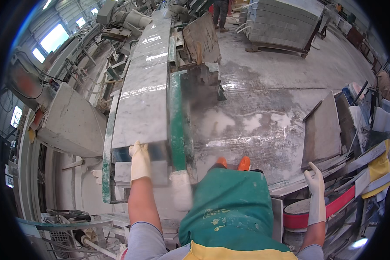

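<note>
A pale grey-veined stone slab (pixel 142 117) lies wet and shiny on a long, narrow conveyor at my left. My left hand (pixel 140 161), in a cream rubber glove, is closed at the slab's near edge, its fingertips bent over that edge. Below it shows a dark strip of belt (pixel 159 152), then another pale stone piece (pixel 160 173) nearer to me. Out to the right, my right hand (pixel 315 187), gloved the same way, hangs with fingers apart and nothing in them. It is nearest a leaning grey-brown panel (pixel 323 130), its fingertips close to the panel's lower edge.
A green rail (pixel 176 121) runs along the conveyor's right side, ending in a white wrapped end (pixel 180 190). A concrete block (pixel 71 123) stands left. Stone offcuts and a red band (pixel 297 220) crowd the right. Stacked blocks (pixel 284 26) and another person's legs (pixel 221 15) are farther off.
</note>
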Action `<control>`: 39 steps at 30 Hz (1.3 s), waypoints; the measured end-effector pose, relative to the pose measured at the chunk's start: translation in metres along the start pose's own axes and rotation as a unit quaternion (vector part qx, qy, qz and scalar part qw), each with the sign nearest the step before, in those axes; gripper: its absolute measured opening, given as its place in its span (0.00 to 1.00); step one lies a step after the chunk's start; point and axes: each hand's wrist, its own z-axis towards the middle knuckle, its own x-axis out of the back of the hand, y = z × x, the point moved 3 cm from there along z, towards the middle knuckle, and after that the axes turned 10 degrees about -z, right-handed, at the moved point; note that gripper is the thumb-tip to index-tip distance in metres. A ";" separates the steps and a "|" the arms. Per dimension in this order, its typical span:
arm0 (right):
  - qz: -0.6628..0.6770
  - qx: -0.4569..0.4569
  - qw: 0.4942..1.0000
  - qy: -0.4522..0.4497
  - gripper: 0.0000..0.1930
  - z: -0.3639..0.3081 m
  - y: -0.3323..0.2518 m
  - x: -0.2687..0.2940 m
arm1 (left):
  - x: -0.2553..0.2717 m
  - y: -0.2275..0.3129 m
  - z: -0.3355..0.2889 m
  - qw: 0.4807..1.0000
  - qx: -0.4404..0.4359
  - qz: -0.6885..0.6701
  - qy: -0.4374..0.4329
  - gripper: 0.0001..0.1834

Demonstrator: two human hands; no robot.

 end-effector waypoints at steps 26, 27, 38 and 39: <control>0.000 -0.003 1.000 -0.018 0.27 0.015 0.049 0.001 | -0.003 0.033 -0.033 0.949 0.029 0.310 -0.050 0.10; 0.000 -0.006 1.000 -0.017 0.27 0.013 0.060 0.010 | -0.004 0.033 -0.030 0.964 0.046 0.259 -0.049 0.09; -0.320 -0.093 0.885 0.325 0.25 -0.022 0.216 0.117 | 0.005 0.001 -0.067 0.967 -0.149 0.179 -0.102 0.22; -0.356 -0.153 0.867 0.313 0.26 -0.027 0.229 0.124 | -0.003 -0.005 -0.085 0.953 -0.173 0.194 -0.158 0.23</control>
